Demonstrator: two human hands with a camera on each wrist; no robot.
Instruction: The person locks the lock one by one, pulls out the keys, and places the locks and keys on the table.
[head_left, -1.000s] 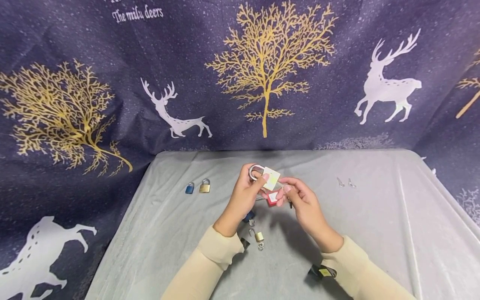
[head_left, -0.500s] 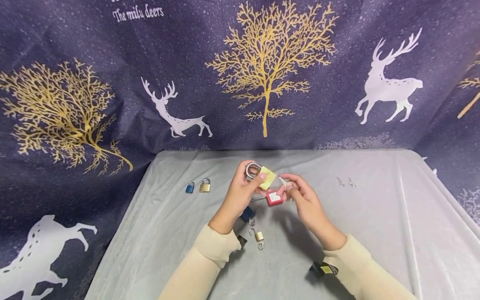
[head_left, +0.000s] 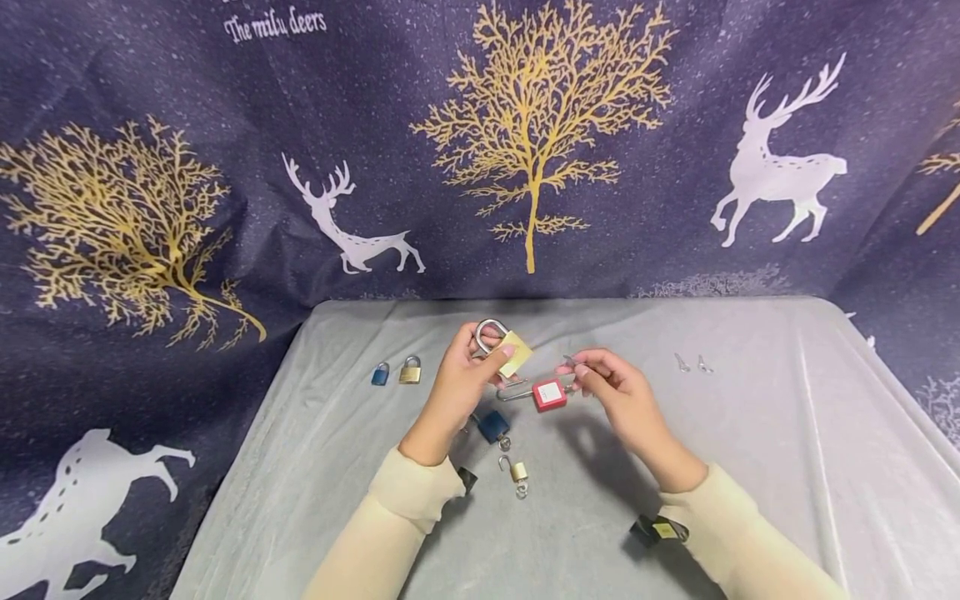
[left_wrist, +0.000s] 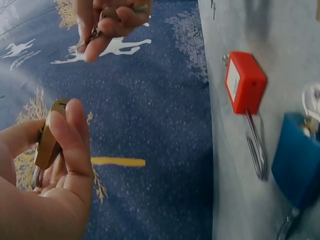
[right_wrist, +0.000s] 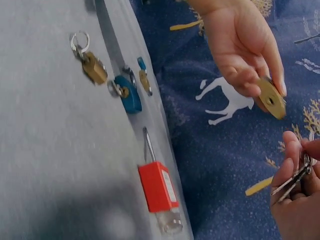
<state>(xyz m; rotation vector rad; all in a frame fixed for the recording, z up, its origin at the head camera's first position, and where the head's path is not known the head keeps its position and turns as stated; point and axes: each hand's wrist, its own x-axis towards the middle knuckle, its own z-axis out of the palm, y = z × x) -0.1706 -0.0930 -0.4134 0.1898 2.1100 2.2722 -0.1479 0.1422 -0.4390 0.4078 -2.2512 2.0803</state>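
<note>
My left hand [head_left: 450,387] grips a brass padlock [head_left: 514,353] above the table, thumb over the flat face and the steel shackle pointing up and left. In the right wrist view, the padlock's keyhole end faces my right hand [head_left: 618,396]. That hand pinches a bunch of keys [right_wrist: 295,182] on a ring between thumb and fingers, a short gap from the padlock. Under the hands lies a red padlock [head_left: 550,395] with a white label and its long shackle out to the left. Nearer me are a dark blue padlock [head_left: 493,427] and a small brass padlock [head_left: 519,472] with its shackle swung out.
A small blue padlock [head_left: 380,375] and a brass one [head_left: 409,371] stand at the left of the grey cloth-covered table [head_left: 750,467]. Toward the right lie two small keys [head_left: 681,363]. A dark printed curtain [head_left: 480,208] hangs behind the table's far edge.
My hands have moved apart: the left has gone leftward with the brass padlock, while the right has drawn back with the keys. More of the red and dark blue padlocks now shows.
</note>
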